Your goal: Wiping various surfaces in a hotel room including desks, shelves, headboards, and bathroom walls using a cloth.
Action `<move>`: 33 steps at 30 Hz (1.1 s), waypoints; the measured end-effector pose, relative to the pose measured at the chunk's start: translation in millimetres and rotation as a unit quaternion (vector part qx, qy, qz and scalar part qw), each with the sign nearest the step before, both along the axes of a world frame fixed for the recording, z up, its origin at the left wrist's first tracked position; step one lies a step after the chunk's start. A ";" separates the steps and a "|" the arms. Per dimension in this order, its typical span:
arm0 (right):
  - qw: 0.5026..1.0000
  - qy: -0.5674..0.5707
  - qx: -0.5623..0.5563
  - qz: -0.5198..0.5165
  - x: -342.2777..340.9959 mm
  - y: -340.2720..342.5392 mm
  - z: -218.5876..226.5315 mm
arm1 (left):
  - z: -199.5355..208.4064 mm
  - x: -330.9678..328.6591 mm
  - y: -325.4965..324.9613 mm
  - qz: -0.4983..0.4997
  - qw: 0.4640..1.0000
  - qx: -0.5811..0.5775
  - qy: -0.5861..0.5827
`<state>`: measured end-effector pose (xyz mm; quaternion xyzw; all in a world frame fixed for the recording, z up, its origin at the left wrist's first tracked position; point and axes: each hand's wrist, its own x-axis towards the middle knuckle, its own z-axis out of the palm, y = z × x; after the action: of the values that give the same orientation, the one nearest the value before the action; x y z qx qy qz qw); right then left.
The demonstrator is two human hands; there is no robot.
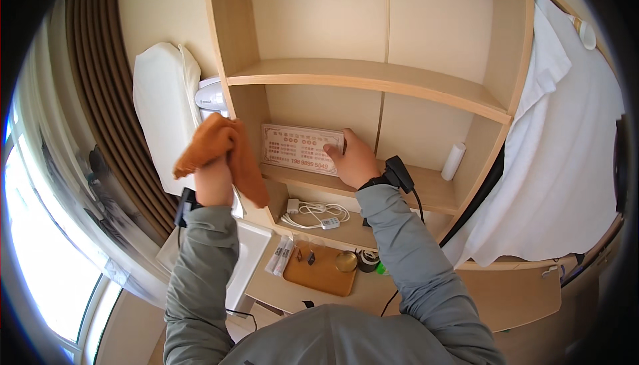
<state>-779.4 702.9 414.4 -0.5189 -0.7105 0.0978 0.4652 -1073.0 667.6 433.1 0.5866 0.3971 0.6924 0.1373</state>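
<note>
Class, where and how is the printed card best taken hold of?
Probably by its right edge, coming from the right: the card is flat and rectangular, and its left end shows beside the shelf's side panel. The right hand grips that right edge, thumb across the printed face.

A rumpled orange cloth [216, 140] hangs in folds left of a pale, red-printed rectangular sign [296, 148].
</note>
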 end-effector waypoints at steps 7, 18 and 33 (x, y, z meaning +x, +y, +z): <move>0.986 0.114 0.103 -0.070 55.7 -49.0 -7.9 | -44.2 48.9 40.9 0.060 0.968 0.064 0.234; 0.949 0.302 0.092 0.024 97.0 -129.5 -16.1 | -46.9 84.8 97.7 0.098 0.862 -0.116 0.484; 0.920 0.244 0.276 -0.135 195.8 -327.8 -51.8 | -48.3 310.6 -12.0 -0.129 0.870 -0.017 0.475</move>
<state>-583.5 375.1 362.6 -0.4207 -0.4967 -0.0423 0.7580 -762.4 655.7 384.8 0.8882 0.3470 0.2998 0.0300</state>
